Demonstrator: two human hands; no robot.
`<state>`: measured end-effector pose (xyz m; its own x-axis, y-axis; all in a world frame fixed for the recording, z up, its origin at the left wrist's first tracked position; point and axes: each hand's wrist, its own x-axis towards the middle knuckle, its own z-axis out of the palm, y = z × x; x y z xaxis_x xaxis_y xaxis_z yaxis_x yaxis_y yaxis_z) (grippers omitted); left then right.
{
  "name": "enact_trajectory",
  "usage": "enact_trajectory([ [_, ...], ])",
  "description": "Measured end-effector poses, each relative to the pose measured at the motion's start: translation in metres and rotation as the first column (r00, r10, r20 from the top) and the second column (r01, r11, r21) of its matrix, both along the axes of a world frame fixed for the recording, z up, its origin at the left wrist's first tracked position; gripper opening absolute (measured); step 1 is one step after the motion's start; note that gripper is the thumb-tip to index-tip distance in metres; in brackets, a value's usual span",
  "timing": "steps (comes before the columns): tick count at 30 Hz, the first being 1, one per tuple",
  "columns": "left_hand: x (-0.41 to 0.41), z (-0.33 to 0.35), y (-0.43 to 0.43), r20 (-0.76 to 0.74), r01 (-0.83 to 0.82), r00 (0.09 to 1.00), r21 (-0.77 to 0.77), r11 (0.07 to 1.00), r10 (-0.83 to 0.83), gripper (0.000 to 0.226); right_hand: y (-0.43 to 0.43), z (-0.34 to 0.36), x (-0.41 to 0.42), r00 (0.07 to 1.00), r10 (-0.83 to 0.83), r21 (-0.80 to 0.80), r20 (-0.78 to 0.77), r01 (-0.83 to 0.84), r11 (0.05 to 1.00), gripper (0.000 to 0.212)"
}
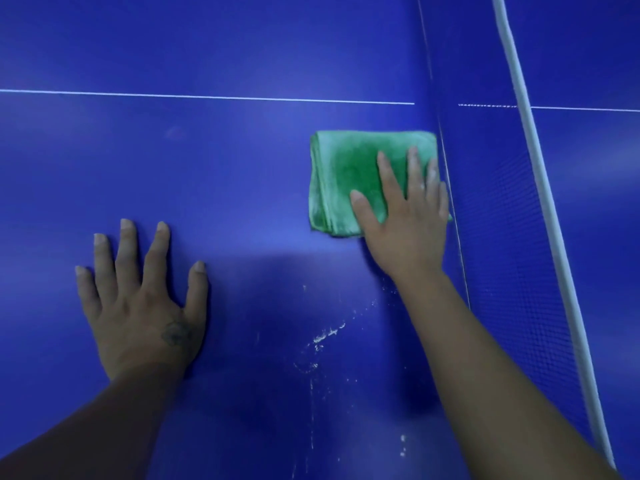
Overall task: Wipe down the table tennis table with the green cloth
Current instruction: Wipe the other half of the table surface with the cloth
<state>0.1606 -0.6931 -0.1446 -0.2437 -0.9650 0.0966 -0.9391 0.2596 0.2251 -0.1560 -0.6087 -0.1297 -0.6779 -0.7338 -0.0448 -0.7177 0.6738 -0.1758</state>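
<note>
The blue bench [242, 46] fills the view, so its edges are cut off on every side. Both forearms run out of the bottom of the frame.

The green cloth [346, 174] lies folded flat on the bench, its right edge just beside the foot of the net [512, 271]. The right hand [405, 223] covers the cloth's near right corner. Only a thin sliver of green shows past the little finger. This hand presses down with 4 straight fingers and the thumb spread, so its grip is apart, not curled round the cloth.

The left hand [142, 299] rests palm down on the bare bench, well apart from the cloth, its grip also apart with fingers splayed. A dark mark [176, 334] on its back is too blurred to read.

The net's white top band [540, 188] is cut off at the top and bottom of the frame. A thin white line [207, 97] crosses the bench beyond the cloth and shows only faintly through the mesh. White specks [325, 336] lie scattered on the bench between the 2 forearms.
</note>
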Motion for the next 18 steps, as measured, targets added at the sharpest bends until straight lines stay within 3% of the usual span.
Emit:
enact_trajectory([
  [9, -0.001, 0.005, 0.001, 0.005, -0.016, 1.000, 0.016, 1.000, 0.016, 0.073, 0.138, -0.003, 0.084, 0.995, -0.103, 0.058, -0.005, 0.103, 0.993, 0.076],
  [18, -0.003, 0.008, 0.003, 0.009, -0.010, 1.000, 0.020, 1.000, 0.010, 0.073, 0.010, -0.005, 0.056, 0.986, -0.163, 0.029, 0.025, 0.162, 0.986, 0.077],
])
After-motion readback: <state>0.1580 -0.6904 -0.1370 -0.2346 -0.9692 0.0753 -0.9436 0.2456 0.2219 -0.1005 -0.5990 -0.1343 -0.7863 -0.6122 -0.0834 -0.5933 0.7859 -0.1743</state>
